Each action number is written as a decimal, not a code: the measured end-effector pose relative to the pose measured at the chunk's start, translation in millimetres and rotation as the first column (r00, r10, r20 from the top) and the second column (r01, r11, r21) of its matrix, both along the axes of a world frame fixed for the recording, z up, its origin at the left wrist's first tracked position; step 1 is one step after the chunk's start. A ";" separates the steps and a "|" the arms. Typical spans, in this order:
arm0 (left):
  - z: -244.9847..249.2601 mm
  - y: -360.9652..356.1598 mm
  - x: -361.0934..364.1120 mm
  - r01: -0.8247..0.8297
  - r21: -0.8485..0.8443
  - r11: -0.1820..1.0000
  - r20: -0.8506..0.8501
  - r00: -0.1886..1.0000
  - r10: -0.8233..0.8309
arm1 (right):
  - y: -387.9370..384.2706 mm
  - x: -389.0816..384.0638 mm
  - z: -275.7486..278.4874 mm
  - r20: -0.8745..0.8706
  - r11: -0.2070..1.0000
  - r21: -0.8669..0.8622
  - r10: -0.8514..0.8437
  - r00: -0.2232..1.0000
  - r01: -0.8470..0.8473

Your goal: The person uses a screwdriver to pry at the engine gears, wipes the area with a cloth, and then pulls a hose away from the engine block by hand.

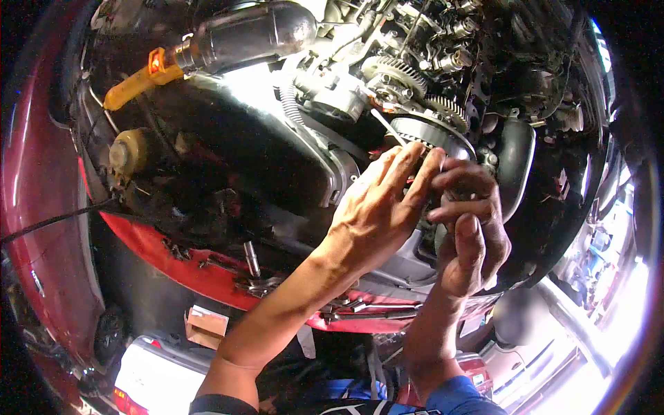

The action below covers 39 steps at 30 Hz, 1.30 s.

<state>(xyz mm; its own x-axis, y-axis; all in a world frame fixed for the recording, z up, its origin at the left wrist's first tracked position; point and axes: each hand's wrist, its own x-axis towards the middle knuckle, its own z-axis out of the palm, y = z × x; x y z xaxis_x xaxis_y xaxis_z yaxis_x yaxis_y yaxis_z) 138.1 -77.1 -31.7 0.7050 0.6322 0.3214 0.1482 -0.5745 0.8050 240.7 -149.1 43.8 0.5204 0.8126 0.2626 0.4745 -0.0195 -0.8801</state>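
My left hand (384,200) reaches over the front of an exposed engine, fingers together and bent slightly down, thumb hidden beneath. A thin pale rod (389,126) sticks out past its fingertips, across the edge of a round dark toothed pulley (432,135). Close beside it, my right hand (474,225) is curled, palm side showing and slightly blurred, its fingertips near those of the left. I cannot tell what small thing its fingers close on. Behind the pulley are two metal gears (398,75) on the open engine top.
A lit work lamp (252,36) with an orange handle (135,86) lies at upper left. A black hose (517,162) curves right of the pulley. Sockets and wrenches (366,308) lie along the red front edge (173,266). A yellowish reservoir cap (128,153) stands at left.
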 end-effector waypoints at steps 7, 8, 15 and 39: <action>-2.8 18.4 -10.5 0.134 0.018 0.991 -0.157 0.979 -0.129 | -4.3 -23.9 -25.8 -0.087 0.993 -0.046 -0.115 0.990 0.111; -1.9 19.4 -13.7 0.149 0.029 0.988 -0.168 0.975 -0.142 | -8.3 -28.6 -27.8 -0.061 0.986 -0.081 -0.150 0.987 0.145; 5.7 20.0 -21.2 0.191 0.142 0.971 -0.304 0.942 -0.140 | -33.8 -46.6 -29.9 -0.099 0.850 -0.506 -0.225 0.969 0.146; 6.9 39.8 -39.9 0.187 0.209 0.960 -0.372 0.923 -0.099 | -8.1 -61.7 -21.9 0.153 0.824 -0.561 0.007 0.988 0.081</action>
